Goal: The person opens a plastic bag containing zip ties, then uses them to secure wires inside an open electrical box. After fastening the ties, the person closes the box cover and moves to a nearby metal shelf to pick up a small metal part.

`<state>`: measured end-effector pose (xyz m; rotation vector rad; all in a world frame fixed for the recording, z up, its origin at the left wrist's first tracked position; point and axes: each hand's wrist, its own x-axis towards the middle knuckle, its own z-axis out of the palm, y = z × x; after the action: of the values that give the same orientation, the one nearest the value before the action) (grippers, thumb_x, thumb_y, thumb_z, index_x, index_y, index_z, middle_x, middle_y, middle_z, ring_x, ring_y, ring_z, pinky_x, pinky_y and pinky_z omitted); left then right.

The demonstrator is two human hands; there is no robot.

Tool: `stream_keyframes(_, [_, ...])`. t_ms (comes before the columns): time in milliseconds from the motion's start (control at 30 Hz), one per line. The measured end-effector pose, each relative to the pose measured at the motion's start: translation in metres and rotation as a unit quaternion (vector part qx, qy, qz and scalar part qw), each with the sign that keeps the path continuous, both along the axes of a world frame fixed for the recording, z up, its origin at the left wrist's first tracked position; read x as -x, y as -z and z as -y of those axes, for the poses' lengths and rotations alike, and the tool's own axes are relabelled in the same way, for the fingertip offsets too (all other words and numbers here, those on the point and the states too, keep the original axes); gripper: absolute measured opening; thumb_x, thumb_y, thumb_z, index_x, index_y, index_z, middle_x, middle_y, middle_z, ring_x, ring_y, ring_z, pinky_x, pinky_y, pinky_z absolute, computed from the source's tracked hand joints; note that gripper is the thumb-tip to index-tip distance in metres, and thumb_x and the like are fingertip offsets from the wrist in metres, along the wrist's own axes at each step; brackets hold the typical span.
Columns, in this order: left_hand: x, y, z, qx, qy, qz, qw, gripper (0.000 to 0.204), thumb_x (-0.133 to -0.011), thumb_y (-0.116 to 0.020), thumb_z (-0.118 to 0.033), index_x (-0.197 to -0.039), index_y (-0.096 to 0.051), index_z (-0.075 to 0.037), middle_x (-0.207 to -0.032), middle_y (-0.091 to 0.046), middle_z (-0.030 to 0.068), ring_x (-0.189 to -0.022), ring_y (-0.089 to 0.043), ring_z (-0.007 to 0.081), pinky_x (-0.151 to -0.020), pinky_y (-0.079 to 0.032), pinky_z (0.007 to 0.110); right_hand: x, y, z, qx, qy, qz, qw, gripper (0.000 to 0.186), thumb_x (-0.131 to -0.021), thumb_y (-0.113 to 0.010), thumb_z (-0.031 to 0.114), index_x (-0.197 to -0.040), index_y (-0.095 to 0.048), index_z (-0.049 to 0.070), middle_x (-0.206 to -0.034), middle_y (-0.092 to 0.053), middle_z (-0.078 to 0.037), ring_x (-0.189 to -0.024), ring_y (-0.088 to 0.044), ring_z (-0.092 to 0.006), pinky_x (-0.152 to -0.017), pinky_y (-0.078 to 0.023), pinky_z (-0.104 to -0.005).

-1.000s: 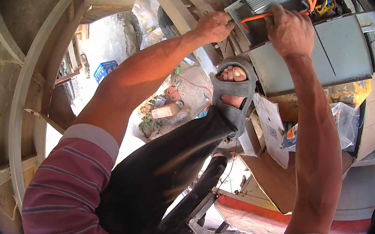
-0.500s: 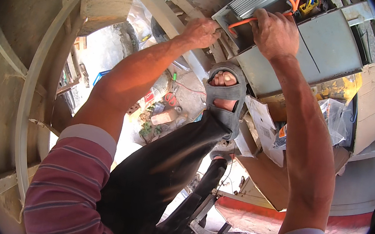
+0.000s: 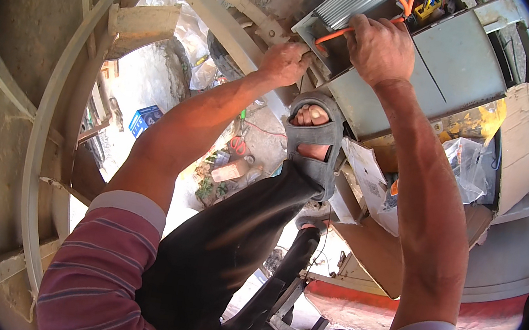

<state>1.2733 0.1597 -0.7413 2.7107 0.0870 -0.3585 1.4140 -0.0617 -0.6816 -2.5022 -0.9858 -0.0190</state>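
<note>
At the upper right stands an open grey metal box (image 3: 446, 75) with a ribbed silver metal unit (image 3: 359, 5) in it. My right hand (image 3: 381, 50) is closed over an orange cable (image 3: 336, 35) inside the box, its fingers curled around it. The cable's end runs down toward the box's left wall. Just outside that left corner, my left hand (image 3: 283, 64) is closed with thumb and fingers pinched together. What lies between them is hidden. Coloured thin wires and a yellow connector (image 3: 425, 11) show beyond my right hand.
My sandalled foot (image 3: 315, 128) rests on the frame below the box. A beige metal beam (image 3: 220, 16) crosses at the upper left. Red-handled scissors (image 3: 238, 145) and a blue box (image 3: 145, 120) lie on the ground. Cardboard (image 3: 521, 142) and clear plastic (image 3: 468, 168) sit at right.
The view has shifted slightly, and the blue box shows more fully. My left hand is a little lower in the picture. My right hand keeps its hold on the orange cable.
</note>
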Motion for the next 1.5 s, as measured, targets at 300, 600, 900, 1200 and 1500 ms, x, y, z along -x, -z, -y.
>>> stream_keyframes(300, [-0.008, -0.007, 0.018, 0.031, -0.088, -0.034, 0.995, 0.023, -0.093, -0.059, -0.02, -0.104, -0.074, -0.008, -0.1, -0.073, 0.0236, -0.094, -0.069, 0.0449, -0.083, -0.056, 0.052, -0.003, -0.001, 0.001, -0.011, -0.013, -0.013, 1.0, 0.015, -0.091, -0.07, 0.026, -0.097, -0.068, 0.012, -0.089, -0.075, -0.005, -0.092, -0.071, -0.0279, -0.09, -0.052, -0.043])
stream_keyframes(600, [-0.014, -0.016, -0.014, -0.032, -0.004, -0.037, 0.999, 0.027, -0.097, -0.062, -0.027, -0.111, -0.076, -0.01, -0.098, -0.074, 0.0211, -0.092, -0.07, 0.0464, -0.082, -0.057, 0.053, -0.003, -0.005, 0.002, -0.009, -0.017, -0.025, 0.999, 0.015, -0.089, -0.072, 0.024, -0.096, -0.066, 0.012, -0.089, -0.074, -0.004, -0.091, -0.069, -0.0269, -0.091, -0.052, -0.0421])
stream_keyframes(900, [-0.02, -0.023, -0.023, -0.033, -0.007, -0.048, 0.998, 0.029, -0.099, -0.064, -0.032, -0.109, -0.076, -0.007, -0.099, -0.074, 0.0224, -0.094, -0.07, 0.0452, -0.083, -0.057, 0.053, -0.001, -0.006, 0.001, 0.017, -0.008, -0.031, 0.999, 0.017, -0.089, -0.073, 0.027, -0.095, -0.066, 0.012, -0.087, -0.075, -0.005, -0.091, -0.07, -0.0272, -0.09, -0.052, -0.042])
stream_keyframes(1200, [0.022, -0.036, -0.037, 0.084, -0.134, 0.014, 0.987, 0.034, -0.097, -0.075, -0.027, -0.123, -0.071, -0.006, -0.108, -0.076, 0.017, -0.094, -0.074, 0.0313, -0.083, -0.057, 0.042, 0.02, -0.06, 0.027, -0.186, -0.058, -0.196, 0.961, 0.022, -0.09, -0.072, 0.019, -0.11, -0.073, 0.008, -0.095, -0.074, -0.013, -0.092, -0.071, -0.0361, -0.082, -0.056, -0.0478])
stream_keyframes(1500, [0.032, -0.063, 0.013, 0.44, -0.303, -0.013, 0.845, 0.023, -0.106, -0.066, -0.013, -0.124, -0.067, 0.0, -0.1, -0.071, 0.0043, -0.089, -0.067, 0.0098, -0.082, -0.058, 0.028, 0.074, -0.158, 0.162, -0.207, -0.029, -0.354, 0.912, 0.014, -0.093, -0.073, 0.008, -0.105, -0.074, 0.001, -0.092, -0.073, -0.014, -0.079, -0.07, -0.0282, -0.07, -0.055, -0.0388])
